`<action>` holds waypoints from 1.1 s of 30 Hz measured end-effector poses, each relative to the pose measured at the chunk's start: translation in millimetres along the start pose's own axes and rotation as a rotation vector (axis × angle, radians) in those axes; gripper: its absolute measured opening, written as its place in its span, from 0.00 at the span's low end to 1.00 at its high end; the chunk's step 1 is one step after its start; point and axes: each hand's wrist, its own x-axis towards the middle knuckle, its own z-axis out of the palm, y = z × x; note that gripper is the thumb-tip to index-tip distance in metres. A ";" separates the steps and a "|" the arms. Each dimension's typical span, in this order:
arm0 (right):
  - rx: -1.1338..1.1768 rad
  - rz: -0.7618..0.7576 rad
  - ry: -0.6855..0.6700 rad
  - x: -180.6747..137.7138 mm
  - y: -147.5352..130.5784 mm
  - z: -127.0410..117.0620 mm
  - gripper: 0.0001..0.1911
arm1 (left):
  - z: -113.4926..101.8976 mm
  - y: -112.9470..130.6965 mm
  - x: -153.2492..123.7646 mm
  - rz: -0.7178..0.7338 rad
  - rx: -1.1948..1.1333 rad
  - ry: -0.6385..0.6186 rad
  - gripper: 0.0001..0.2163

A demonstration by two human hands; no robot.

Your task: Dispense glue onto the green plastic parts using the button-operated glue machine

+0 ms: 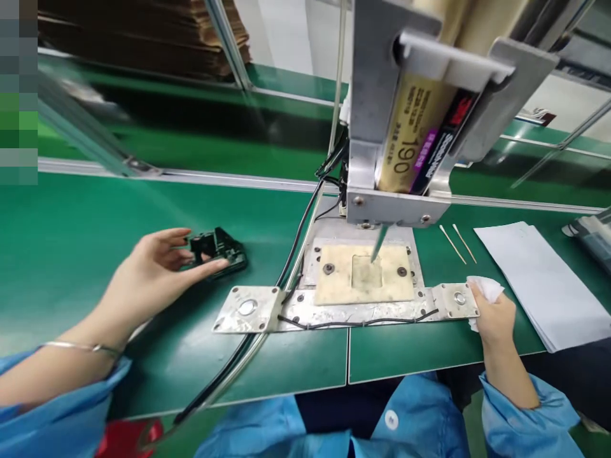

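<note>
My left hand (143, 273) grips a small black plastic part (229, 251) between thumb and fingers, just above the green bench at left. The part has an open, frame-like shape; its exact kind cannot be made out. My right hand (497, 321) is closed around a crumpled white wipe (489, 288), beside the right-hand button (459, 298) of a metal base plate (334, 318). Between my hands lies a cream fixture block (331, 292) with a square recess. Over that recess points the greenish needle (380, 242) of a glue dispenser holding a gold cartridge (405, 137).
Two cotton swabs (453, 245) and a stack of white paper (539, 280) lie at the right. Dark and clear hoses (296, 245) run past the fixture's left side and over the front edge. A metal rail (238, 179) crosses behind; brown cardboard (138, 38) is stacked beyond.
</note>
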 end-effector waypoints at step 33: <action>-0.020 -0.018 -0.017 -5.3 -5.3 -2.1 0.26 | 80.6 174.7 -78.7 0.405 -0.316 -0.715 0.28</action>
